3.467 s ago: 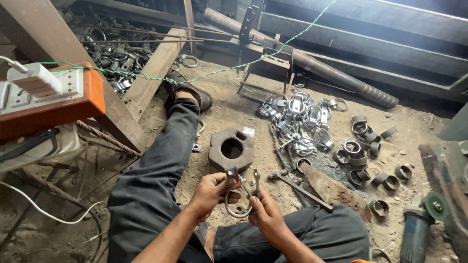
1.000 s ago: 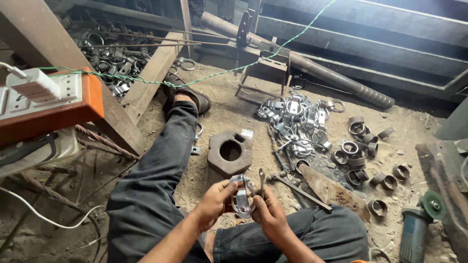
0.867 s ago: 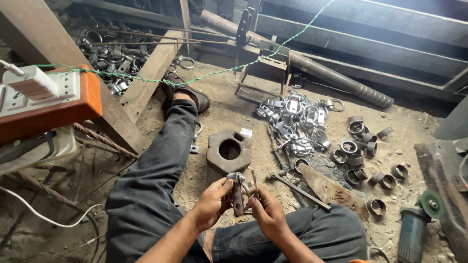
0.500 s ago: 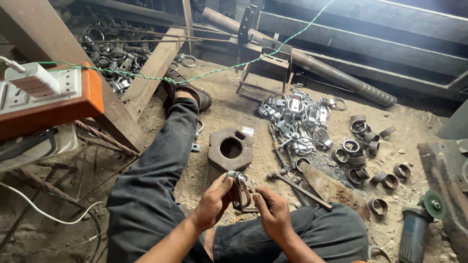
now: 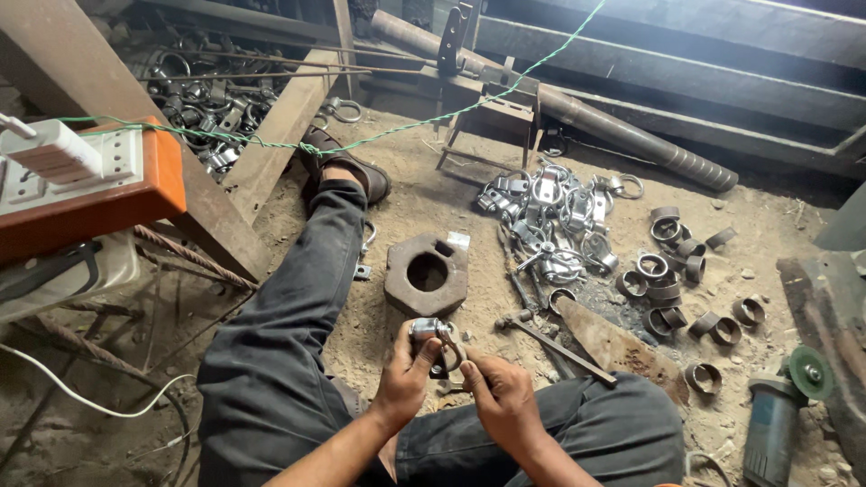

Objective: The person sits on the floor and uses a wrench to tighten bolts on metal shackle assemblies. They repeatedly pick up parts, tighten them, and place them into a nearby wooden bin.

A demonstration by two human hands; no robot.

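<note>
We've got both hands clamped on one small metal clamp (image 5: pixel 435 335) above our lap: left hand (image 5: pixel 406 372) pinching its shiny top, right hand (image 5: pixel 499 395) gripping the lower side. Our fingers hide its bottom half, so we can't make out the shape.

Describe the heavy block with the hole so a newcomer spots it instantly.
Start at the person's outstretched leg on the sandy floor. Just beside its knee, straight ahead of the left hand and right hand, lies the rusty block. Unlike the shiny clamps and small rings nearby, it is thick, octagonal, brown, with one large round hole.
</note>
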